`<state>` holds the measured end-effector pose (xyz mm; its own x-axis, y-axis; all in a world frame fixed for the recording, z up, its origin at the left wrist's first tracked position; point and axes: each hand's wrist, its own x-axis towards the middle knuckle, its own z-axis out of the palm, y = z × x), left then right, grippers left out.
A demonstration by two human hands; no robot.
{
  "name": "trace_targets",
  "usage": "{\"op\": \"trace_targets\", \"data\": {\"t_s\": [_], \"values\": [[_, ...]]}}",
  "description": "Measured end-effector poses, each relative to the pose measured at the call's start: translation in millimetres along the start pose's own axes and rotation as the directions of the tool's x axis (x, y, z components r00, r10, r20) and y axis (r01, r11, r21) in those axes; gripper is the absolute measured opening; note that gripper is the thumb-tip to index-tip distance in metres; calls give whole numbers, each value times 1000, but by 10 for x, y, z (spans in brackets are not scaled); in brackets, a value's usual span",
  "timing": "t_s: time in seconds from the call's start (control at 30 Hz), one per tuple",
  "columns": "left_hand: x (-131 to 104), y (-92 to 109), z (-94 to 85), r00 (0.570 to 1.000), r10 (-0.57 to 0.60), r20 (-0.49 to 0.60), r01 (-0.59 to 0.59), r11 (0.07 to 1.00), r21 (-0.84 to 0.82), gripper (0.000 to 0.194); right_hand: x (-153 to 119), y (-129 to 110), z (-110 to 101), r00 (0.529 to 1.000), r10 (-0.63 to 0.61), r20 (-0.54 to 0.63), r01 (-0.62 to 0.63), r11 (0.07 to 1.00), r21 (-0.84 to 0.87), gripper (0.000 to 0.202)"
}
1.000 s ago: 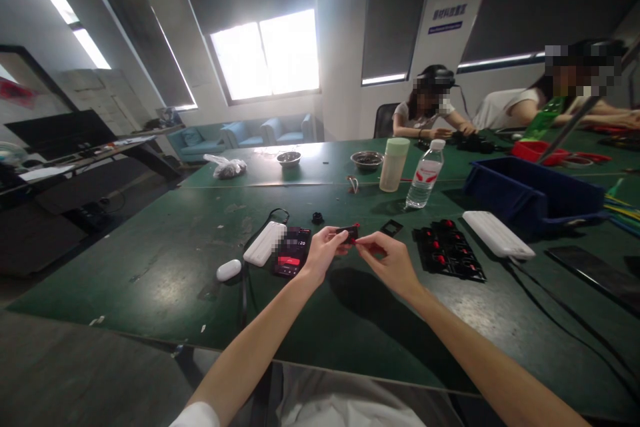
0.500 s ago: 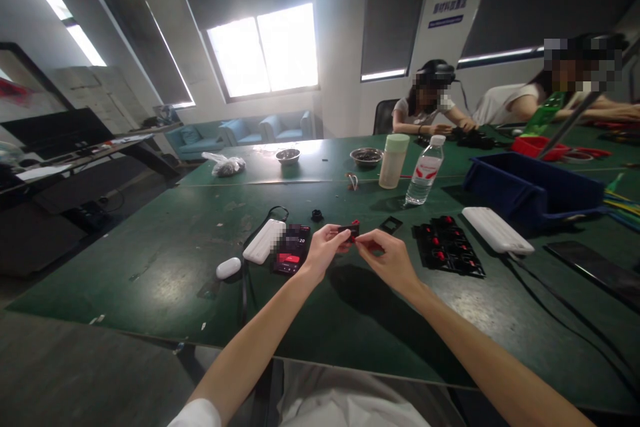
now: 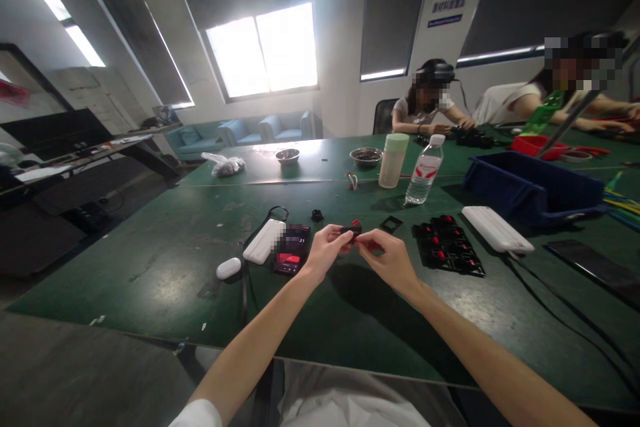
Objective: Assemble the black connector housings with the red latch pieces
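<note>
My left hand (image 3: 327, 245) is closed on a small black part (image 3: 351, 230) with a bit of red at its top. The fingertips of my right hand (image 3: 384, 252) pinch at the right end of that same part. Just beyond my right hand lies a flat black frame (image 3: 391, 224) with an opening in it. Several black pieces with red bits (image 3: 447, 245) lie close together in a block to the right. A small black knob-like piece (image 3: 317, 215) sits beyond my left hand.
Left of my hands are a phone (image 3: 291, 250), a white power bank (image 3: 265, 241) and a white case (image 3: 229, 269). Farther back stand a green-lidded bottle (image 3: 394, 161), a water bottle (image 3: 424, 172) and metal bowls (image 3: 367, 157). A blue bin (image 3: 535, 190) is at right; two people sit beyond.
Both hands stay in nearly the same place, while the black part between my fingers has shifted slightly.
</note>
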<state>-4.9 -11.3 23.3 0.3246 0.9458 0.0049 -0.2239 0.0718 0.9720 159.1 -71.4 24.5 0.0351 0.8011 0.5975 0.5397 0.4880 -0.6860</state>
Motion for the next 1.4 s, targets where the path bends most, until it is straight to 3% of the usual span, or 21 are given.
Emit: {"op": "trace_targets", "data": {"t_s": [0.43,0.67,0.87,1.07,1.23,1.4], "values": [[-1,-4,2,1000,3,17,-2,1000,-8,43,-2,-7,3,1000,16,-15,-16,999,30,16],[6,21,7,999,-49,10,49,995,-84,42,16,43,-4,975,193,-110,-177,974,141,28],[6,44,16,997,-76,29,80,985,-156,41,44,138,27,950,311,15,-305,920,245,46],[5,34,21,999,-26,30,31,987,-161,41,19,95,20,975,209,78,-220,959,180,67],[-2,24,18,997,-21,78,31,990,-136,46,11,125,8,991,124,58,-131,985,117,49],[-30,43,22,994,9,106,-1,998,-71,52,14,185,2,995,90,30,-93,990,103,46]]}}
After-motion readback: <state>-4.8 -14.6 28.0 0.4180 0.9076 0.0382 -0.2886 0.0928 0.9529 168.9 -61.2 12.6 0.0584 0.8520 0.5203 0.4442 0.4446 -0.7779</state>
